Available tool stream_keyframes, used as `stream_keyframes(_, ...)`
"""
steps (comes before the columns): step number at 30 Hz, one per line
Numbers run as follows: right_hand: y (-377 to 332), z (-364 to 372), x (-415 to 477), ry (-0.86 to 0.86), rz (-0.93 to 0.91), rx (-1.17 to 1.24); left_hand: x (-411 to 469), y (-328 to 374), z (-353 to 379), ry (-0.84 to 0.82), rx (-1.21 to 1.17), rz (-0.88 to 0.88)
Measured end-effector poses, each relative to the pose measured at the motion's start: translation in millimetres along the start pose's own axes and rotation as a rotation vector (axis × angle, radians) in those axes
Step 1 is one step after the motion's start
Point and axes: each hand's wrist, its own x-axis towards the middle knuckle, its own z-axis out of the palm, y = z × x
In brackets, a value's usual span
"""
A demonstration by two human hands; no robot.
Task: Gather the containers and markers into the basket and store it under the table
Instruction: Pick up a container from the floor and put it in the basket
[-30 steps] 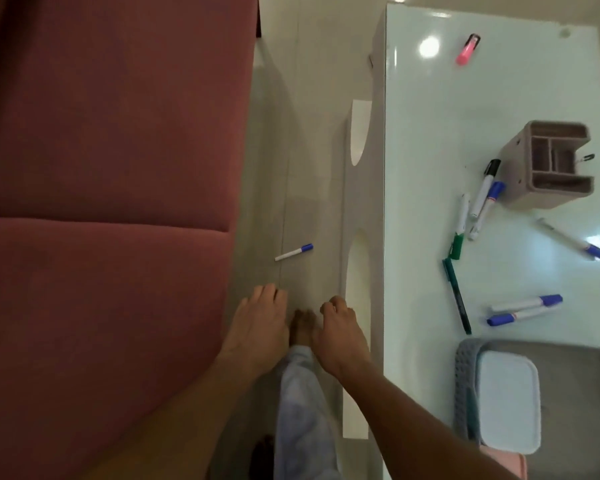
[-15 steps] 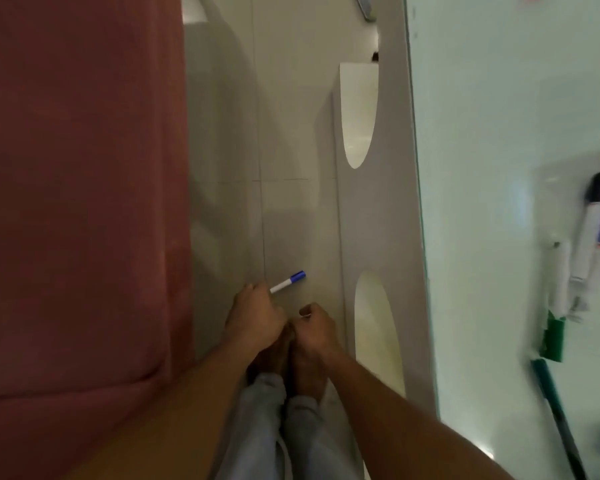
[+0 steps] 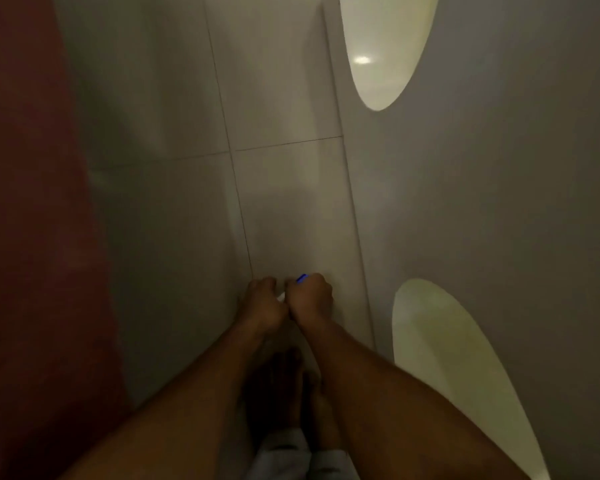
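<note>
Low over the pale tiled floor (image 3: 174,220), the left hand (image 3: 262,304) and right hand (image 3: 310,297) both close their grip on the white blue-capped marker (image 3: 301,278) (mostly hidden between the fists).

Floor strip (image 3: 174,209) open (narrow) between sofa (image 3: 25,237), table side (image 3: 482,202).

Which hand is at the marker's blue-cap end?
The right hand: the blue cap of the marker pokes out past its knuckles. The left hand is closed at the white end.
</note>
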Motion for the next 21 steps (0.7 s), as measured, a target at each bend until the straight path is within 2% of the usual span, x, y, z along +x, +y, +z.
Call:
stream_keyframes(3,0,-1,0,-0.039,-0.01,0.009,1,-4,5,-0.063,-0.077,-0.005)
stream_keyframes(7,-4,-26,-43,-0.052,-0.17,-0.008,-39,-2,-6,-0.033,-0.156,0.0)
stream_keyframes(11,-6,-71,-122,-0.03,-0.341,0.013,-127,14,-31,0.059,-0.186,0.087)
stream_keyframes(14,-19,-132,-202,-0.103,-0.47,0.087,-209,46,-65,0.158,-0.265,0.122)
stream_keyframes(17,-28,-217,-287,-0.157,-0.617,-0.015,-311,117,-109,0.212,-0.19,0.179)
stream_keyframes(19,-26,-269,-329,-0.062,-0.66,0.006,-360,162,-125,0.181,-0.108,0.291)
stream_keyframes(21,-16,-321,-347,0.119,-0.59,0.127,-387,193,-126,0.167,0.012,0.419)
